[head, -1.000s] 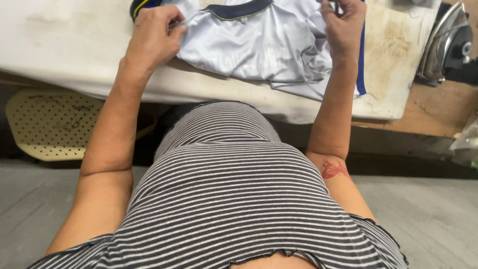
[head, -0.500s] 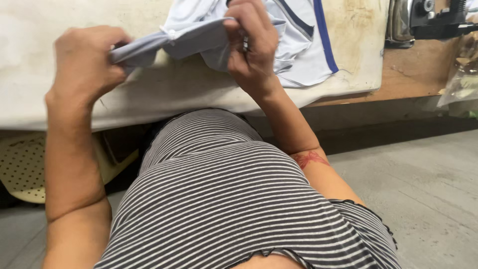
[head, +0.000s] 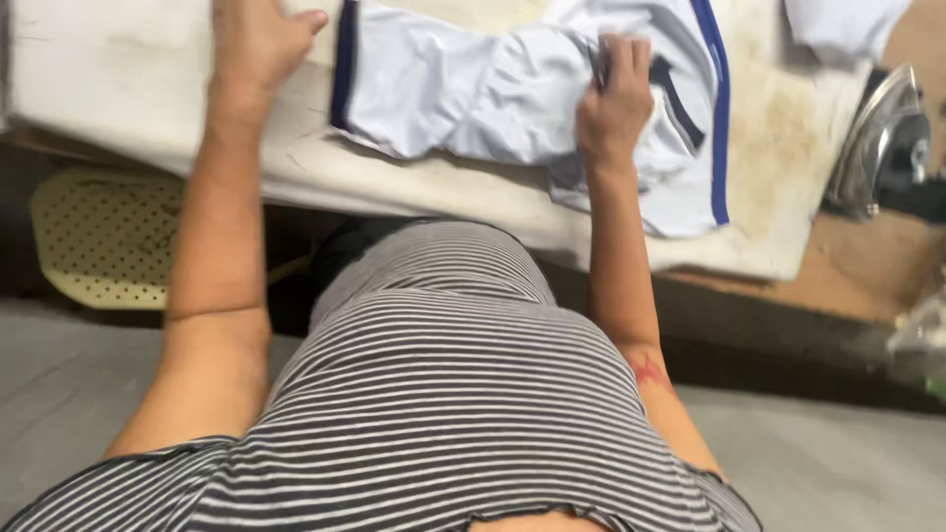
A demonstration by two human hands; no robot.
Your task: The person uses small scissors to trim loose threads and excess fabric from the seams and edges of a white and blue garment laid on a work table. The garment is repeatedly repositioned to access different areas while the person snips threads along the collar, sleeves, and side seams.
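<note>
Since half a second ago your hands have spread apart and the pale blue garment [head: 512,99] now lies flatter on the white padded board [head: 128,89]. Your left hand [head: 258,44] presses at eleven o'clock, fingers loosely spread beside the garment's navy hem. Your right hand [head: 616,103] at one o'clock bunches a fold of the cloth. At three o'clock, an iron [head: 877,143] stands tilted, well apart.

A person is wearing a short-sleeved top with thin black and white horizontal stripes, its sleeves ending above the elbows. Both forearms are showing bare below them. A small red mark is sitting on the right forearm, well below the fingers [head: 616,59].
</note>
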